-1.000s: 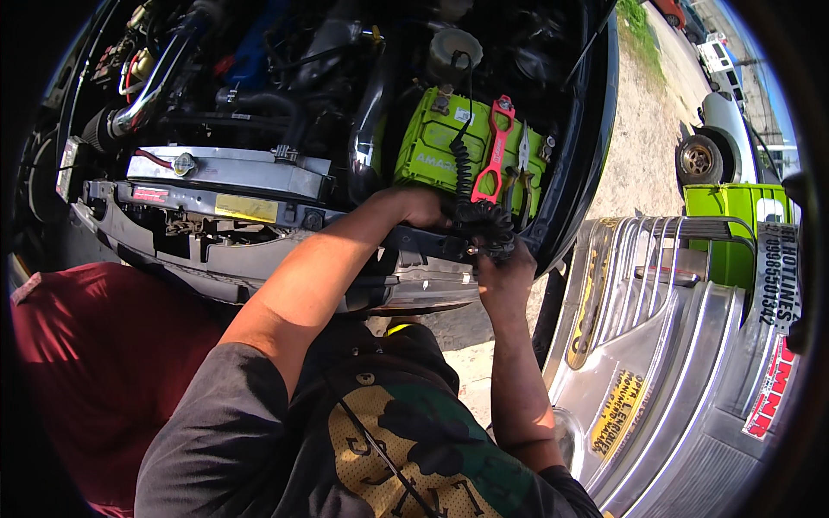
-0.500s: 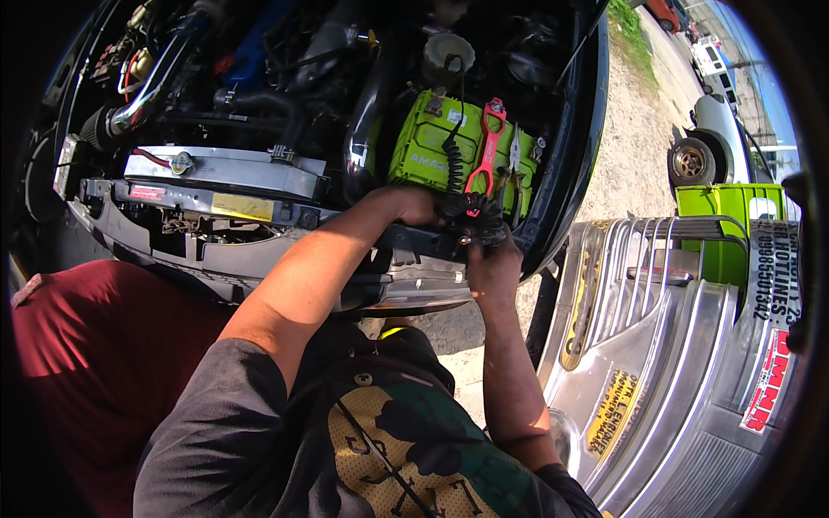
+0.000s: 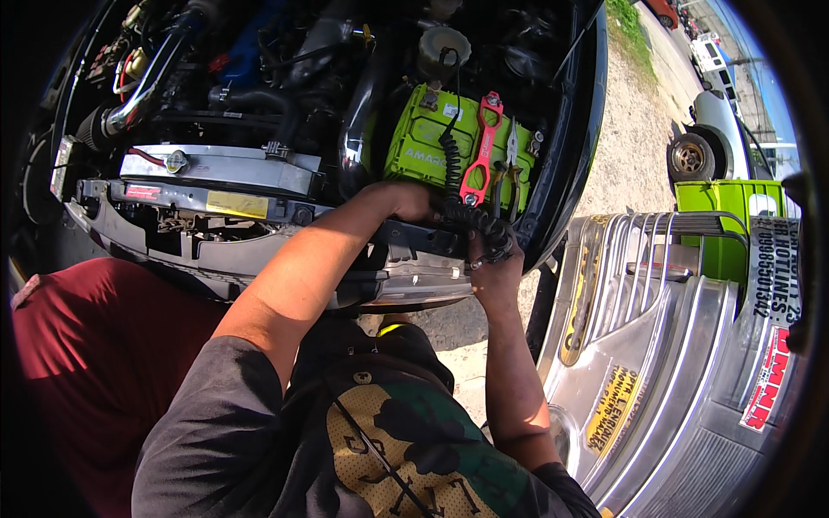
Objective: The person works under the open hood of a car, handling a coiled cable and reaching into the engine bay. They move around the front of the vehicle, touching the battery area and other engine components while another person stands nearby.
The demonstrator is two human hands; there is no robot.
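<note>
1. In the head view, a black coiled cord (image 3: 452, 168) is seen hanging over the front part of a green battery (image 3: 420, 131), and its bunched end is held at the battery's front edge.
2. This bunched end is gripped by the right hand (image 3: 496, 274), whose fingers are clamped on it.
3. The left hand (image 3: 409, 202) is placed just beside the cord, at the near edge of the battery; its fingers are partly hidden, so whether they are apart or together cannot be told.
4. On top of the battery a red bar (image 3: 481, 155) is laid lengthwise, and pliers (image 3: 512, 148) are laid at its right.
5. At the left, a silver radiator (image 3: 233, 171) is seen.
</note>
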